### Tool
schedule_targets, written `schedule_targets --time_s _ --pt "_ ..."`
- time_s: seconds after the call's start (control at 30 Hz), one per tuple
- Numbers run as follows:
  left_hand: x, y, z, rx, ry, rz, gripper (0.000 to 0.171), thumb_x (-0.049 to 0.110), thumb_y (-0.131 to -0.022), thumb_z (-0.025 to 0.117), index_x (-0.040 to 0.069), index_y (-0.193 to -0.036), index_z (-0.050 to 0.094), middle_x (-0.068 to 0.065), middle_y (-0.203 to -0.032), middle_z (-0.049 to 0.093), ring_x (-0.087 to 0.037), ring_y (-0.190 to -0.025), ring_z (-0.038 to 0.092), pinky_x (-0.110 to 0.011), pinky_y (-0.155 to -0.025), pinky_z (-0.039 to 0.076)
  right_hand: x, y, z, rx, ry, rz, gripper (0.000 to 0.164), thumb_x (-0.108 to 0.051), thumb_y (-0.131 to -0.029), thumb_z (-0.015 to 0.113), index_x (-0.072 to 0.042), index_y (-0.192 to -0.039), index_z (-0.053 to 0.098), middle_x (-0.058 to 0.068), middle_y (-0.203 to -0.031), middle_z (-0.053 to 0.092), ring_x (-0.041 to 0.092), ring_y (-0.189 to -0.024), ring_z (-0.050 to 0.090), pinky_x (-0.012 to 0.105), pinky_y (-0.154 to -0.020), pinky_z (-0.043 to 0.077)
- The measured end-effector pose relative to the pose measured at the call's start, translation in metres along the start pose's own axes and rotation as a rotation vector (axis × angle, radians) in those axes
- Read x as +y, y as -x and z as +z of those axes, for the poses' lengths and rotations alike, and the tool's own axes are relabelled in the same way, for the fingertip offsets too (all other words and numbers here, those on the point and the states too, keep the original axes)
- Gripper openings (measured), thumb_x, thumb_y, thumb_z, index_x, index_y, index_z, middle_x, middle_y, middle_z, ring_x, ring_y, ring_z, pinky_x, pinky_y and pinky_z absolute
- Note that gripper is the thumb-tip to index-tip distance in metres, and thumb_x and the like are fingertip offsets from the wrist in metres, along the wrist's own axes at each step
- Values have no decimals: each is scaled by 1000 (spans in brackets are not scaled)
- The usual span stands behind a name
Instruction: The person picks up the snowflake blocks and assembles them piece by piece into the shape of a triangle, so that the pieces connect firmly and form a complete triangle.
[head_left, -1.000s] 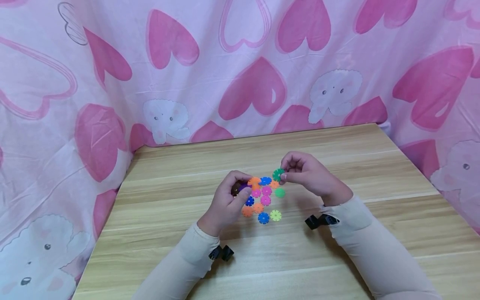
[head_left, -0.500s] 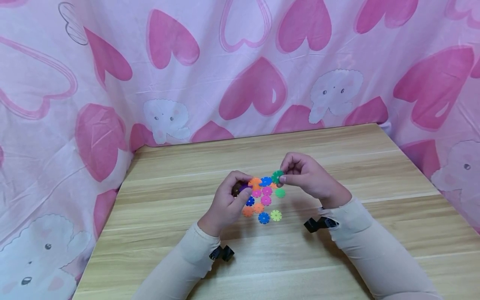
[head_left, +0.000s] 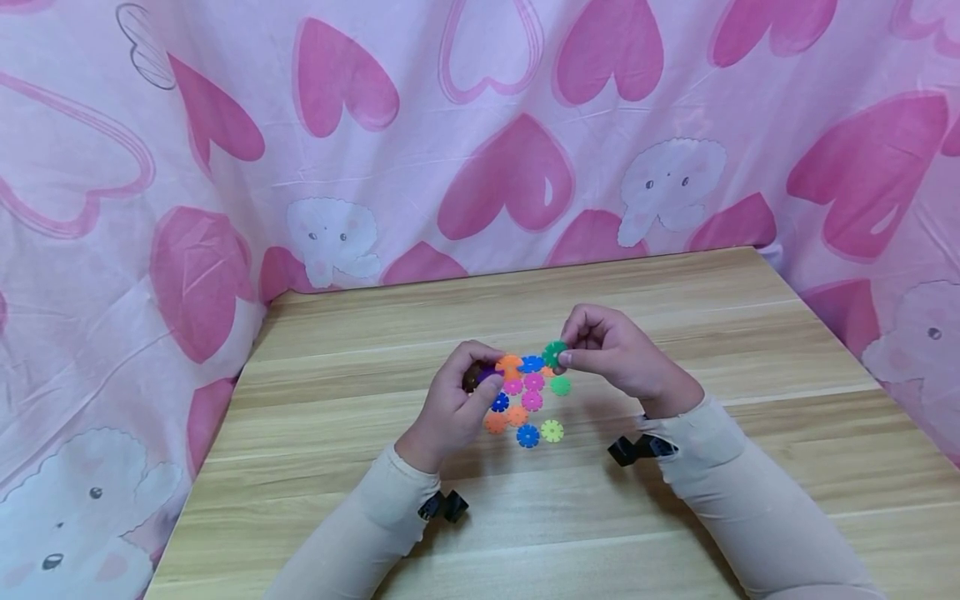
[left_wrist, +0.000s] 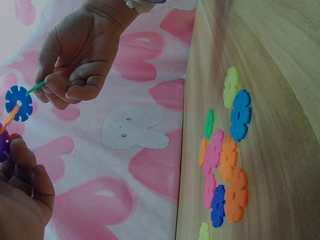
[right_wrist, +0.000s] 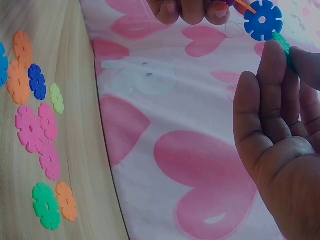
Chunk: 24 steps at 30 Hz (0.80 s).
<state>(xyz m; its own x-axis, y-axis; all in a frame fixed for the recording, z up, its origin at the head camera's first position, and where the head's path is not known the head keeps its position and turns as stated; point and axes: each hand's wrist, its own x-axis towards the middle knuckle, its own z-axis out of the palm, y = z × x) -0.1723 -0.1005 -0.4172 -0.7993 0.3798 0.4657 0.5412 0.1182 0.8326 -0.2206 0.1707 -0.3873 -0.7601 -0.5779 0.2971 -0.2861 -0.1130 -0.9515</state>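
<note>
My left hand (head_left: 450,404) grips a chain of notched plastic snowflake discs by its brown and purple end. From there the chain runs through an orange disc (head_left: 510,367) to a blue disc (right_wrist: 273,16). Thumb and forefinger of my right hand (head_left: 622,354) pinch a green snowflake disc (head_left: 553,354). Its edge meets the blue disc's rim in both wrist views, the two discs crosswise. Both hands are raised above the table; the left fingers partly hide the brown and purple discs.
Several loose discs lie on the wood-grain table (head_left: 337,467) below the hands, among them a yellow disc (head_left: 552,431), a pink disc (head_left: 532,402) and a light green disc (head_left: 560,386). A pink heart-patterned curtain (head_left: 420,167) hangs behind the table and at both sides.
My right hand has brought the green disc slightly left and down, from beside the blue disc to its rim. During the last half second almost nothing has moved; my left hand stays in place.
</note>
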Motion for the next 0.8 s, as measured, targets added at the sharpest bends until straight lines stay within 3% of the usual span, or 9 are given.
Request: schedule_targets --time_s 0.4,0.63,0.8 --pt "-2 0 0 -10 1 48 23 9 -106 54 6 -129 54 -11 -110 60 -21 -90 55 -26 -73 50 1 1 5 25 52 17 15 8 -97 67 -6 -99 62 8 -95 67 19 -84 74 34 -81 65" --pt "-2 0 0 -11 -4 19 23 7 -106 53 6 -129 53 -10 -111 59 -20 -92 54 -25 -74 50 4 1 9 25 31 -16 13 14 -94 67 5 -96 57 7 -93 65 18 -82 76 34 -78 65" --pt "-1 1 -1 8 -25 9 23 5 -105 55 6 -129 54 -10 -109 58 -20 -91 53 -25 -75 49 4 1 12 47 75 -18 14 13 -93 69 4 -95 58 9 -92 63 19 -81 75 32 -75 65"
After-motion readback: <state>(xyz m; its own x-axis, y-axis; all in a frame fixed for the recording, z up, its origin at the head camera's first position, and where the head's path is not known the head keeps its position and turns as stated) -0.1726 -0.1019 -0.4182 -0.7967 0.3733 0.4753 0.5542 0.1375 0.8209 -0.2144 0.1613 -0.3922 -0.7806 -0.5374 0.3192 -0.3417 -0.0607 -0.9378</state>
